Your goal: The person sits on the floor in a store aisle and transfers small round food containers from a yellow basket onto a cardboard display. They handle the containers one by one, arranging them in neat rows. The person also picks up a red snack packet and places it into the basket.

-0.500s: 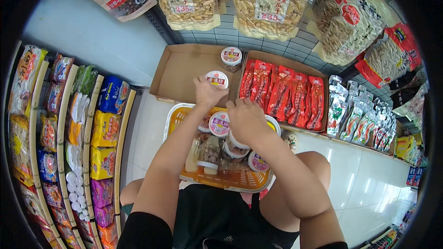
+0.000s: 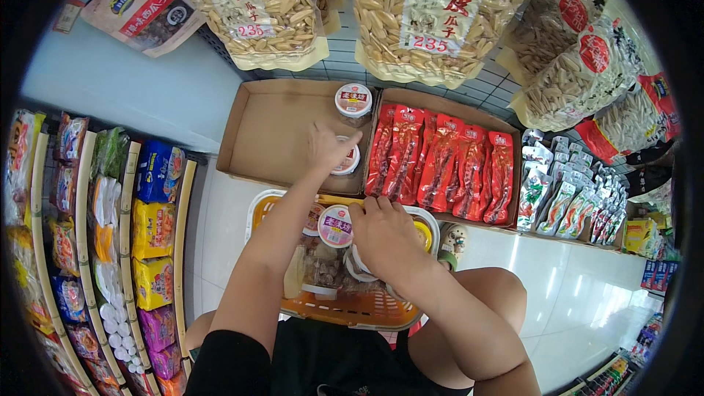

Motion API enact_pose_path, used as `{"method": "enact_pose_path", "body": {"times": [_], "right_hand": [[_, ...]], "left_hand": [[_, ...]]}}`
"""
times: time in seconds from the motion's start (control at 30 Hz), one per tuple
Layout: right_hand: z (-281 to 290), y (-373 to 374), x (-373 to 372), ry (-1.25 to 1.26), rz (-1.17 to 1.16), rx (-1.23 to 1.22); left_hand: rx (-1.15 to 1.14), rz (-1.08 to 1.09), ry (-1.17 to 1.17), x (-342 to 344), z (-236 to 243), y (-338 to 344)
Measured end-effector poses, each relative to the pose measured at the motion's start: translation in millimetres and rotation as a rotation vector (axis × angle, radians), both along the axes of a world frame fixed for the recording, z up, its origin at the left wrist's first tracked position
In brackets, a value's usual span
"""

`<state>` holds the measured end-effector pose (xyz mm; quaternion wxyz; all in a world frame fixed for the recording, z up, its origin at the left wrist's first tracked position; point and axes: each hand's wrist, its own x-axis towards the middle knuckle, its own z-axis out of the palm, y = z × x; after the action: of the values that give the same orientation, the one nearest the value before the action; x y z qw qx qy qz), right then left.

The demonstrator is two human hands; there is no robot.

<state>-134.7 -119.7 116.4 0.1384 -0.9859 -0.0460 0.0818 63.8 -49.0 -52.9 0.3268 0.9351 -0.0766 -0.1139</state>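
Observation:
My left hand is at the right side of an open cardboard box, its fingers around a round white-lidded tub. The hand hides part of that tub. Just behind stands a similar tub with brown contents. Over the orange basket in front of me, my right hand curls round the edge of another white-lidded tub, mostly covered by the hand. Also in the basket lie a tub with a purple-and-white lid and a clear tub of brown pieces on its side.
Red packets fill a second box on the right, with silver sachets beyond. Large bags of seeds hang above the boxes. Shelves of bagged noodles stand at left. A shoe shows beside the basket.
My left hand has brought its tub to the right and nearer me, within the box. My right hand has sunk slightly lower into the basket. The whole view has shifted a little.

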Motion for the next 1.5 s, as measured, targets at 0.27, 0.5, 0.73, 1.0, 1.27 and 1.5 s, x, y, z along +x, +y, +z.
{"method": "enact_pose_path", "body": {"times": [0.27,0.5,0.73,1.0,1.27,1.5], "right_hand": [[-9,10,-6,0.035,0.017,-0.003],[1,6,-5,0.006,-0.04,-0.057],[24,-17,8,-0.192,-0.388,0.046],[32,16,-11,-0.405,-0.15,0.509],[44,38,-39,-0.465,0.059,0.653],[49,40,-41,-0.477,0.122,0.639]], "left_hand": [[-0.032,-0.019,-0.132,56,-29,-48],[0.06,-0.012,-0.308,34,13,-47],[-0.279,-0.11,-0.566,-57,112,19],[-0.186,-0.144,-0.662,-162,201,97],[-0.204,-0.008,-0.82,-220,211,125],[-0.223,0.011,-0.87,-226,214,132]]}}
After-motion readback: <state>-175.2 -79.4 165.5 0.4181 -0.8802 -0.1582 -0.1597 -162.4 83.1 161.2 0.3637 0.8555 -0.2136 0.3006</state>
